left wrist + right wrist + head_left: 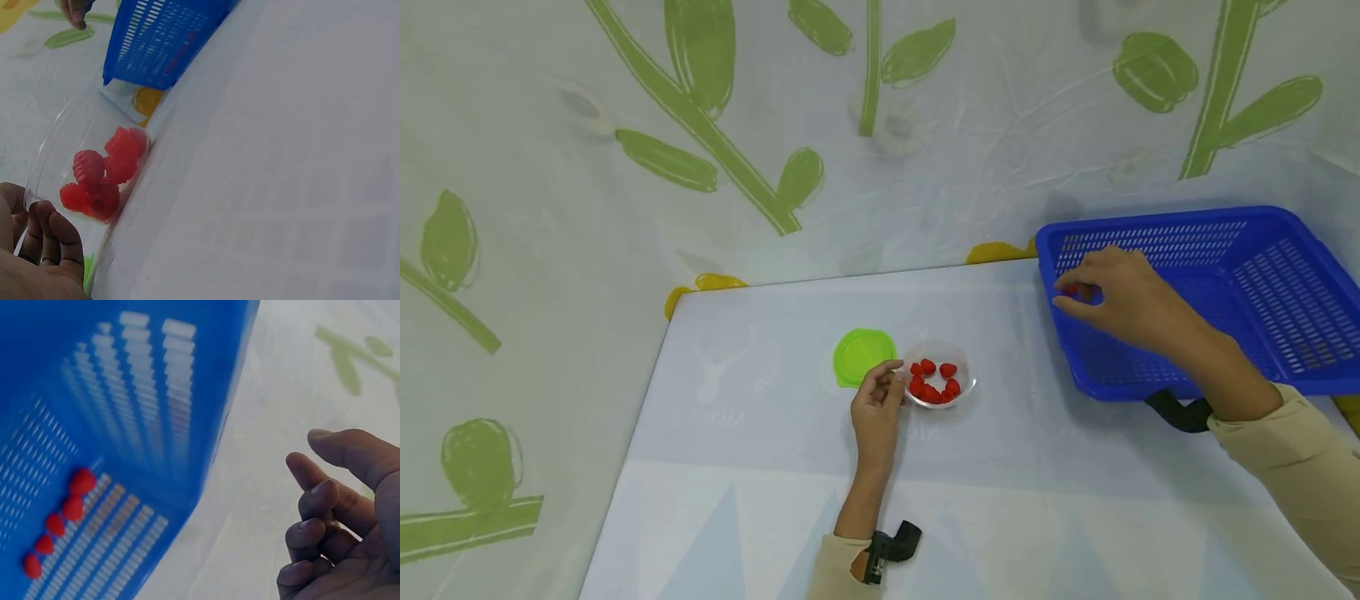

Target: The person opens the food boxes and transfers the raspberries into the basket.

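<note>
My left hand (pixel 877 408) pinches the rim of a clear plastic bowl (pixel 967 375) between thumb and fingers. Several red raspberries (pixel 89 167) lie in the bowl, which stands on the table. My right hand (pixel 1116 292) is over the left side of a blue basket (pixel 1180 218). Its thumb and index finger stand apart with nothing between them in the right wrist view, the other fingers loosely curled. More raspberries (pixel 72 508) lie in a row inside the basket, and in the head view a bit of red shows between my right fingers.
A bright green lid (pixel 859 354) lies on the table just left of the bowl. The basket fills the right rear of the white-covered table (pixel 760 500). Behind stands a pale wall covering (pixel 880 200) printed with green leaves.
</note>
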Demonstrator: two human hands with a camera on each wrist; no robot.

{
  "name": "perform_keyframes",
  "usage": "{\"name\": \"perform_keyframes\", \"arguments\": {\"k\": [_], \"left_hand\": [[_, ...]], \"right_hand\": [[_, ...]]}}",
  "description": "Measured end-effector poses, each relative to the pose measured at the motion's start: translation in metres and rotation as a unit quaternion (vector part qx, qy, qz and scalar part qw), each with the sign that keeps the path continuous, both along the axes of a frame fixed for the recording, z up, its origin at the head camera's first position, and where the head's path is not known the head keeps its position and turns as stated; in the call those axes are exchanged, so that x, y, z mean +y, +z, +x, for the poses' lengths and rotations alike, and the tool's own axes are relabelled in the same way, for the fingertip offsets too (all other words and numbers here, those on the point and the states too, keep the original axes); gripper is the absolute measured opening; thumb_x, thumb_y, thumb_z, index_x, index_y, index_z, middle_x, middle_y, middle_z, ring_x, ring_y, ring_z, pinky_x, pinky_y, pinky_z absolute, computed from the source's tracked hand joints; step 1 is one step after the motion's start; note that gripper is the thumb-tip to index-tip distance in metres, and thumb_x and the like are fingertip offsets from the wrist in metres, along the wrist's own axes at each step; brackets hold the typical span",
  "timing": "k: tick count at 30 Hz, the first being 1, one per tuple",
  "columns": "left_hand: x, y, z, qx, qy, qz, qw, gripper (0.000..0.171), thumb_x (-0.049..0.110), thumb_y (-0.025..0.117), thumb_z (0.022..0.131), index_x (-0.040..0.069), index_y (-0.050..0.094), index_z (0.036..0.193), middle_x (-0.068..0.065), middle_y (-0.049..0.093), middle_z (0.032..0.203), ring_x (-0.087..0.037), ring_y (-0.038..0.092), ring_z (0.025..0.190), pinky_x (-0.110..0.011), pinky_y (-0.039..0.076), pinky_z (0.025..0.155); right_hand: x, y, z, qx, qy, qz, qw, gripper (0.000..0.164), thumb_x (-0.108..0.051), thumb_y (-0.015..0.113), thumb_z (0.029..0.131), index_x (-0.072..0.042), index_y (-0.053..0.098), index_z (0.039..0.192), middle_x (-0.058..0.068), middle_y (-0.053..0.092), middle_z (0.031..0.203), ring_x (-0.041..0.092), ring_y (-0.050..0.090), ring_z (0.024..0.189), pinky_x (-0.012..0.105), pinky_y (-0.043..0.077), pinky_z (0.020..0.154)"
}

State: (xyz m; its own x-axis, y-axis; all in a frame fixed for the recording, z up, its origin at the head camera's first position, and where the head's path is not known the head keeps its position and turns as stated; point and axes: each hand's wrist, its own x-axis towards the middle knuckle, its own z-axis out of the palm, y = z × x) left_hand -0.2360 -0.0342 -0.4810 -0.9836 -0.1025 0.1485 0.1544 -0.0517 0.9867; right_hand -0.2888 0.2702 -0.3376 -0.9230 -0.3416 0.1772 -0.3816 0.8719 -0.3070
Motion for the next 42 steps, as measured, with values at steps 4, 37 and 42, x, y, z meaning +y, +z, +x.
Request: {"name": "perform_keyframes", "arguments": {"k": [4,37,42], "left_hand": [[-0.002,0.000,-0.001,-0.004,0.000,0.001,1.0000,0.024,0.011,0.058,0.091,0.002,0.060,0.113,-0.013,0.057,0.088,-0.035,0.053,0.073,-0.036,0.052,0.065],[-0.002,-0.004,0.007,-0.010,-0.004,-0.006,0.9999,0.024,0.013,0.057,0.091,0.004,0.060,0.113,-0.014,0.057,0.089,-0.030,0.055,0.073,-0.031,0.052,0.065],[-0.002,-0.001,0.003,-0.001,-0.004,-0.003,1.0000,0.024,0.013,0.057,0.091,0.003,0.059,0.113,-0.016,0.057,0.090,-0.025,0.055,0.073,-0.025,0.051,0.065]], "right_hand": [[-0.017,-0.004,0.006,-0.001,0.018,-0.004,1.000,0.011,-0.017,0.073,0.078,-0.013,0.071,0.088,-0.004,0.046,0.069,0.018,0.040,0.073,0.038,0.027,0.069],[-0.105,-0.057,0.029,-0.021,0.125,-0.016,0.992,0.014,-0.024,0.074,0.077,-0.018,0.073,0.089,-0.008,0.049,0.069,0.009,0.041,0.071,0.028,0.031,0.065],[-0.111,-0.064,0.027,-0.007,0.139,-0.032,0.990,0.014,-0.022,0.075,0.076,-0.015,0.073,0.087,-0.009,0.047,0.068,0.008,0.039,0.070,0.027,0.029,0.064]]}}
